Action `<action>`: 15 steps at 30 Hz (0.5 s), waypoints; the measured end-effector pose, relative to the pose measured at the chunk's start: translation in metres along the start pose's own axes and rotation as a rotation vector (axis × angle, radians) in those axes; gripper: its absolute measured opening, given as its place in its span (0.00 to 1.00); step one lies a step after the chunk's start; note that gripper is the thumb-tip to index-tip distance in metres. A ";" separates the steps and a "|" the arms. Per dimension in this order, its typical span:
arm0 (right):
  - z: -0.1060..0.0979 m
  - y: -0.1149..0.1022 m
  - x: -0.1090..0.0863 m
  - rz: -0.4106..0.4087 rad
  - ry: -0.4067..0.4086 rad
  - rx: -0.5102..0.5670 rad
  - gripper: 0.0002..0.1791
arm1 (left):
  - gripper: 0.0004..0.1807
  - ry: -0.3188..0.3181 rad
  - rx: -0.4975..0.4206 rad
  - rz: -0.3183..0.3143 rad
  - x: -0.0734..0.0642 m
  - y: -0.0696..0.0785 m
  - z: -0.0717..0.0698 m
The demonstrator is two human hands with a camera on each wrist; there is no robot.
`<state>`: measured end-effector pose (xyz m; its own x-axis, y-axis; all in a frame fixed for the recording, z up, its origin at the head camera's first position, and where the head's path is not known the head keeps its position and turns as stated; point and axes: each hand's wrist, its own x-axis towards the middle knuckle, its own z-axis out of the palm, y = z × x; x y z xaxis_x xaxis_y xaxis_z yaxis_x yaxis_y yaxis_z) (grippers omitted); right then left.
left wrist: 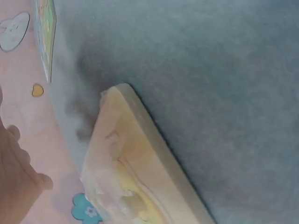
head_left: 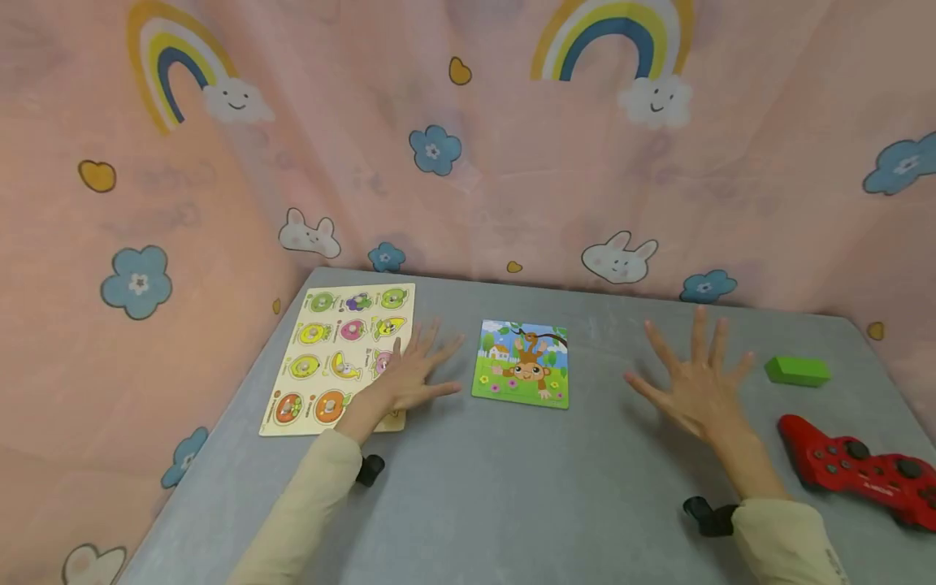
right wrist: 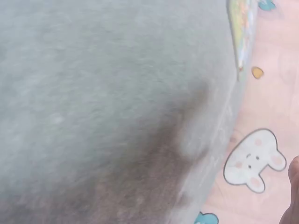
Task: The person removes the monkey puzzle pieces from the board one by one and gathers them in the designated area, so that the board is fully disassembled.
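Note:
My left hand (head_left: 411, 375) is held with its fingers spread over the right edge of a wooden fruit peg puzzle board (head_left: 292, 382), hiding part of its lower right. In the left wrist view the board's corner (left wrist: 140, 140) shows large below that hand (left wrist: 18, 177). On the right, my other hand (head_left: 702, 390) has its fingers spread above the grey table, holding nothing, its shadow beneath it. Between the two hands lies a square picture puzzle (head_left: 521, 366) with a monkey hanging from a branch. Only a sliver of the right hand (right wrist: 292, 191) enters the right wrist view.
A green block (head_left: 799, 370) lies right of the right hand. Nearer the front, a red game controller (head_left: 863, 475) sits by the right wrist. The grey table (head_left: 541, 496) ends at a pink curtain (head_left: 497, 211) printed with rainbows, rabbits and flowers.

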<state>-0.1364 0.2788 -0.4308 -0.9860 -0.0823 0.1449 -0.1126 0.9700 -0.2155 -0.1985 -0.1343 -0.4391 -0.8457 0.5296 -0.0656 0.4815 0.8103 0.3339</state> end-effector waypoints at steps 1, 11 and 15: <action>0.000 0.000 0.000 -0.006 -0.004 -0.006 0.49 | 0.41 -0.008 -0.020 0.038 0.001 0.000 0.000; 0.010 -0.007 -0.004 -0.064 -0.016 -0.028 0.49 | 0.30 -0.031 -0.181 0.263 0.025 0.007 0.001; 0.017 -0.010 -0.011 -0.102 0.011 0.017 0.48 | 0.27 -0.070 -0.163 0.301 0.034 0.007 0.005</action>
<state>-0.1270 0.2665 -0.4465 -0.9680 -0.1774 0.1774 -0.2141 0.9528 -0.2153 -0.2223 -0.1093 -0.4436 -0.6509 0.7592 -0.0035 0.6593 0.5675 0.4932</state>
